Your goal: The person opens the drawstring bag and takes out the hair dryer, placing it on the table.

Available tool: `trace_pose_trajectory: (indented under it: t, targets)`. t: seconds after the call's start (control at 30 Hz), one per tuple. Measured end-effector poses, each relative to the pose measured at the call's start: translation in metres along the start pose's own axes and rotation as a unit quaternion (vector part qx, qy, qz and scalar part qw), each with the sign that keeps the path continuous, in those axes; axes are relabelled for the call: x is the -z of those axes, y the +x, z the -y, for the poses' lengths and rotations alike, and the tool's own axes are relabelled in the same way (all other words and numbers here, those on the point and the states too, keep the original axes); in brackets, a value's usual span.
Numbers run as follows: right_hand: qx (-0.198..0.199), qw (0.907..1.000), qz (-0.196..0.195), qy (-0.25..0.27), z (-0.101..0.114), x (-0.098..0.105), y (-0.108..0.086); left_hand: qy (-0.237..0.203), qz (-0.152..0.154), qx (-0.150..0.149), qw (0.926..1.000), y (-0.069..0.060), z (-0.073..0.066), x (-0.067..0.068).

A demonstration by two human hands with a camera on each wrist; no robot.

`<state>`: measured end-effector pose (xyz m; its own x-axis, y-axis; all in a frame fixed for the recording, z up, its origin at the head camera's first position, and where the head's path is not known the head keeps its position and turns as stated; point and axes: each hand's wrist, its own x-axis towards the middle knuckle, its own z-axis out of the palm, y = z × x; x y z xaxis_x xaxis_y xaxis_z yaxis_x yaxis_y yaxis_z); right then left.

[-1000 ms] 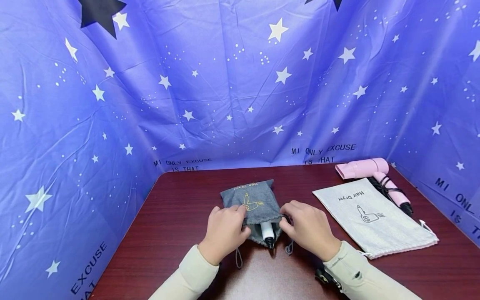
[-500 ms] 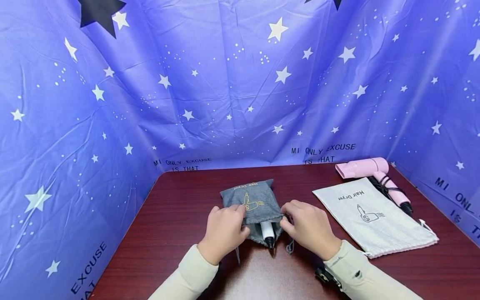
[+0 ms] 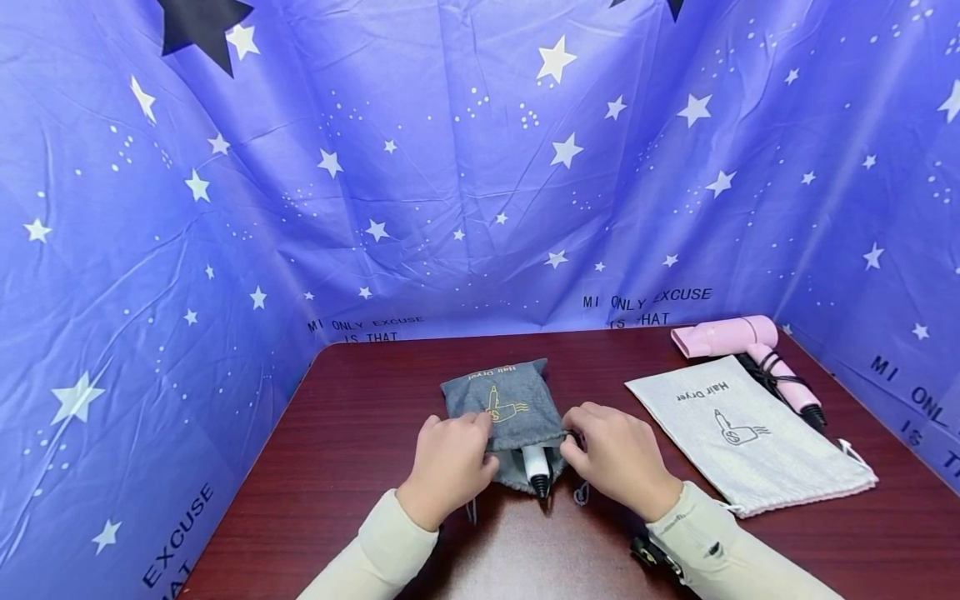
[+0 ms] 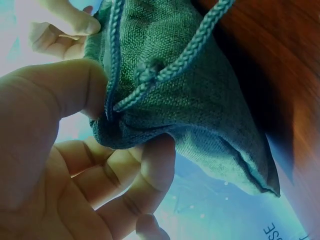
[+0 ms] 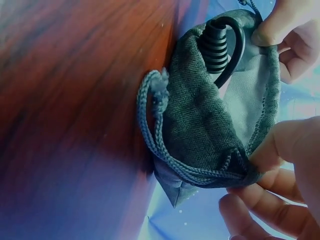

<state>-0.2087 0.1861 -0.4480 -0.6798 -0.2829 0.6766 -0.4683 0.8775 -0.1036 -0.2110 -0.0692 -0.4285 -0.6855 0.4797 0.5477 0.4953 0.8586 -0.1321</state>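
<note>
A dark grey drawstring bag with yellow print lies in the middle, its mouth held apart toward the person. The white handle of a hair dryer, with a black ribbed cord end, shows in the mouth; the rest is inside the bag. At the left edge of the mouth, the left hand pinches the cloth between thumb and fingers. The right hand pinches the opposite edge near the drawcord. A knotted cord loop hangs by the left hand in the left wrist view.
A light grey bag printed "Hair Dryer" lies flat to the right. Behind it is a pink hair dryer with its black cord wrapped around the handle. Blue star-patterned cloth surrounds the dark red table at the back and sides.
The cord loop under the left hand has swung slightly, and the front of the bag's mouth has shifted a little. Both hands keep their grip, nearly still.
</note>
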Motion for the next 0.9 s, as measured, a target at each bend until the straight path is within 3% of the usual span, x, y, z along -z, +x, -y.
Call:
trace_pose_trajectory:
  t: [0.43,0.73,0.9]
  targets:
    - [-0.010,0.9965,0.083,-0.007,0.002,0.000,-0.002,0.009,0.046,-0.006,0.9989,-0.003,-0.005,-0.001]
    - [-0.020,0.9950,0.098,-0.011,-0.003,0.002,0.000,-0.002,0.105,-0.010,0.9945,-0.003,-0.001,0.009]
    - [-0.021,0.9950,0.097,-0.012,-0.005,0.001,0.000,-0.003,0.123,-0.011,0.9924,-0.003,0.001,0.011]
